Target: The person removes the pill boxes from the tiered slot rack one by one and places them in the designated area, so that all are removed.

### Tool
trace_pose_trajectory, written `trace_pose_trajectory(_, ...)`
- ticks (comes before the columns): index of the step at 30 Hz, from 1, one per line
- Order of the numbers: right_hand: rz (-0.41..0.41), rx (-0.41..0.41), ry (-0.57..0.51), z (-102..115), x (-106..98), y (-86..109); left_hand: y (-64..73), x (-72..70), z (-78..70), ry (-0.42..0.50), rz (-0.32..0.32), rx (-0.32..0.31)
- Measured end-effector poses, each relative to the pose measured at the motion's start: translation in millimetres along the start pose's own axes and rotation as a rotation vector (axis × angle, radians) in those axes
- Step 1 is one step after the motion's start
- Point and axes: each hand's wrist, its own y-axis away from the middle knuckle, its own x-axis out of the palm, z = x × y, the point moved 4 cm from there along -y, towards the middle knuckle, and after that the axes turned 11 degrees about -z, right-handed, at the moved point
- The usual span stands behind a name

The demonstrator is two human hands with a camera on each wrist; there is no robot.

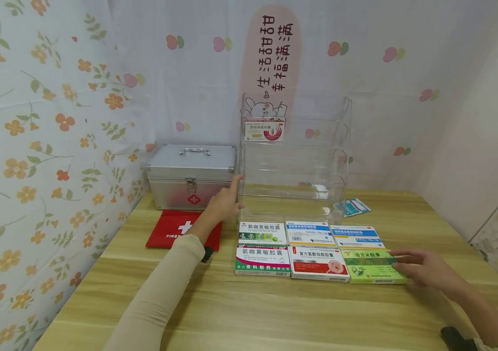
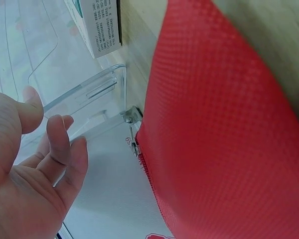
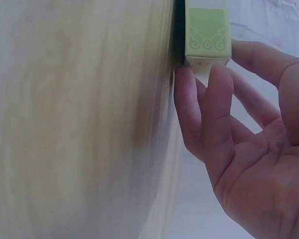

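In the head view my left hand (image 1: 224, 202) is at the left side of a clear tiered rack (image 1: 292, 192), fingertips touching or very near its edge. The left wrist view shows that hand (image 2: 45, 164) with its fingers loosely bent and a gap below the thumb. My right hand (image 1: 426, 270) is at the right end of a green medicine box (image 1: 373, 267) in the front row. In the right wrist view the thumb and fingers close around the end of the green medicine box (image 3: 207, 35), and fingertips partly hide that end.
More medicine boxes (image 1: 262, 261) lie in two rows before the rack. One box (image 1: 264, 130) stands on an upper tier. A silver case (image 1: 191, 170) and a red first-aid pouch (image 1: 161, 234) are at left. A blue packet (image 1: 356, 207) lies right of the rack.
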Motion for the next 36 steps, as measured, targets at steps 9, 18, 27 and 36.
trace_pose_trajectory(9, -0.032, -0.039, -0.012, 4.9, 0.7, 0.0, 1.5, 1.0, -0.8, 0.012, 0.0, -0.006)
trace_pose_trajectory(18, -0.152, -0.156, 0.258, 25.1, -1.2, -7.1, 2.2, 2.1, 0.5, -0.002, -0.003, -0.013)
trace_pose_trajectory(27, -0.201, -0.181, 0.223, 40.6, 1.4, -7.5, 2.2, 1.0, -0.2, 0.008, -0.005, -0.015)
trace_pose_trajectory(36, -0.242, -0.185, 0.203, 59.1, 5.1, -11.7, 2.8, 0.4, -0.9, -0.005, -0.016, -0.014)
